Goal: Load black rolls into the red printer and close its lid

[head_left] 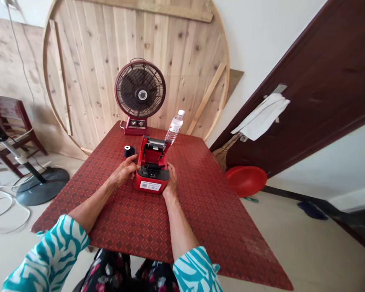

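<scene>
A red and black label printer [153, 184] sits on the patterned red table [200, 211], its lid raised and its inner bay exposed. My left hand [126, 171] rests against the printer's left side, fingers reaching toward its edge. Along the right side, my right hand [171, 181] grips the casing, with some of its fingers hidden behind the body. A small dark roll with a white core [129, 151] stands just beyond my left hand. No paper roll is visible inside the open bay.
Behind the printer are a red table fan [140, 91] and a clear water bottle [174, 127]. A large round wooden board [182, 52] leans on the wall. On the floor lie a red basin [246, 180] and a black stand base [42, 186] with loose cables.
</scene>
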Motion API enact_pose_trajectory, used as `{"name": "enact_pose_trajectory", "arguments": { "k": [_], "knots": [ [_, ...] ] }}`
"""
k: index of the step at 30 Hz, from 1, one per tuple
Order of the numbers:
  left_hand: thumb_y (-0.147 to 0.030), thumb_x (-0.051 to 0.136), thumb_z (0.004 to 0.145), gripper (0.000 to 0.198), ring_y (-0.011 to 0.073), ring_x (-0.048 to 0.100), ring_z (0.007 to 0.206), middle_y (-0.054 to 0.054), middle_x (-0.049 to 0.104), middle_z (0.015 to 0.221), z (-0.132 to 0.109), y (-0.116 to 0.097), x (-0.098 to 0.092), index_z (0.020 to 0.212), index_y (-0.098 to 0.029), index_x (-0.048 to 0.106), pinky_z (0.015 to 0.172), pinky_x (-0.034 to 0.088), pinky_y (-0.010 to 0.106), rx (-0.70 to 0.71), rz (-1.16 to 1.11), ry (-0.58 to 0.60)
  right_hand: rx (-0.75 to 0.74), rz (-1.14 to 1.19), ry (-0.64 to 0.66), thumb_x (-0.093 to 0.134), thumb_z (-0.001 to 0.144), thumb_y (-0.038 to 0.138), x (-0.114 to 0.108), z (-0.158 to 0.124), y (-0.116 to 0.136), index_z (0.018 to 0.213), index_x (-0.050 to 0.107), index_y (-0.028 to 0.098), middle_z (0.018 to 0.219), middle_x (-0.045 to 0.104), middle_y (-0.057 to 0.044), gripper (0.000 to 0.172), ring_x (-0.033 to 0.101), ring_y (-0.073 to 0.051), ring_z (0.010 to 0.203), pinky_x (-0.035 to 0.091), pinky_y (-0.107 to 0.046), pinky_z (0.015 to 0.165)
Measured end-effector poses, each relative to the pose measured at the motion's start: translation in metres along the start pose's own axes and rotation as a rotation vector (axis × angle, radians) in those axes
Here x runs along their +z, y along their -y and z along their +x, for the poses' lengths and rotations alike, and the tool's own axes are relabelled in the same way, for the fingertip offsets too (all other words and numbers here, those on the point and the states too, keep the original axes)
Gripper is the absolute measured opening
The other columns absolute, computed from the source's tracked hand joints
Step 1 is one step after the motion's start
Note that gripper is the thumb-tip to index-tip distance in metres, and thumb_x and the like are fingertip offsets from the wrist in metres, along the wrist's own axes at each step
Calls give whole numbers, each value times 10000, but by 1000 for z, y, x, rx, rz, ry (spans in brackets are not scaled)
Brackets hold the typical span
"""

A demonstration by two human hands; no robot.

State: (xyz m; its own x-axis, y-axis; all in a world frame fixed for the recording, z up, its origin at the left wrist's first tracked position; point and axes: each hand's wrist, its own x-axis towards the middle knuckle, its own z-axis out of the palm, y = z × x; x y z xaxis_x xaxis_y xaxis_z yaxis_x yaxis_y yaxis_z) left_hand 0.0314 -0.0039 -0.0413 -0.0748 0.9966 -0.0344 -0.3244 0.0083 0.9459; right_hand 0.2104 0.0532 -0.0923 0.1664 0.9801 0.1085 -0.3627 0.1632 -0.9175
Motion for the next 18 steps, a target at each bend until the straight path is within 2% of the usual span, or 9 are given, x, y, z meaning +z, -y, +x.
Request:
{"name": "enact_pose_trajectory", "arguments": {
  "k": [4,8,10,14,16,18],
  "knots": [
    [-295,733,620,884,61,401,391,-107,496,521,1,0,-2,1408,-97,383,414,291,207,-1,27,4,32,25,-43,611,725,515,3,-3,4,1009,675,213,779,702,30,420,595,-128,670,450,-255,646],
    [-371,740,644,837,73,437,410,-75,544,548,-1,-3,-3,1379,-107,436,436,318,212,17,99,-7,37,39,-37,619,728,509,3,-4,6,991,675,208,818,709,18,404,594,-132,688,447,-256,652],
    [-431,727,683,731,77,457,438,-55,561,565,-1,-7,-4,1307,-110,520,461,342,213,75,166,-27,44,31,-23,615,739,506,2,-4,6,993,674,209,832,711,15,395,595,-135,699,444,-260,661],
    [-480,673,737,475,110,535,556,-1,625,637,8,-24,-1,1050,-123,683,555,426,233,289,372,-78,31,25,-3,601,758,509,0,-3,5,1015,670,213,887,717,4,398,604,-147,746,447,-272,702],
    [-451,651,754,377,145,595,655,32,688,749,17,-36,4,975,-154,719,624,468,257,374,575,7,15,22,3,600,759,509,0,-2,4,1015,668,212,916,716,-2,398,605,-151,769,449,-274,720],
    [-385,626,779,280,170,637,762,45,726,881,29,-47,11,938,-187,743,701,488,268,421,812,174,12,23,14,594,764,508,-1,-1,2,1020,664,214,923,711,-5,397,605,-153,776,450,-276,721]
  ]
}}
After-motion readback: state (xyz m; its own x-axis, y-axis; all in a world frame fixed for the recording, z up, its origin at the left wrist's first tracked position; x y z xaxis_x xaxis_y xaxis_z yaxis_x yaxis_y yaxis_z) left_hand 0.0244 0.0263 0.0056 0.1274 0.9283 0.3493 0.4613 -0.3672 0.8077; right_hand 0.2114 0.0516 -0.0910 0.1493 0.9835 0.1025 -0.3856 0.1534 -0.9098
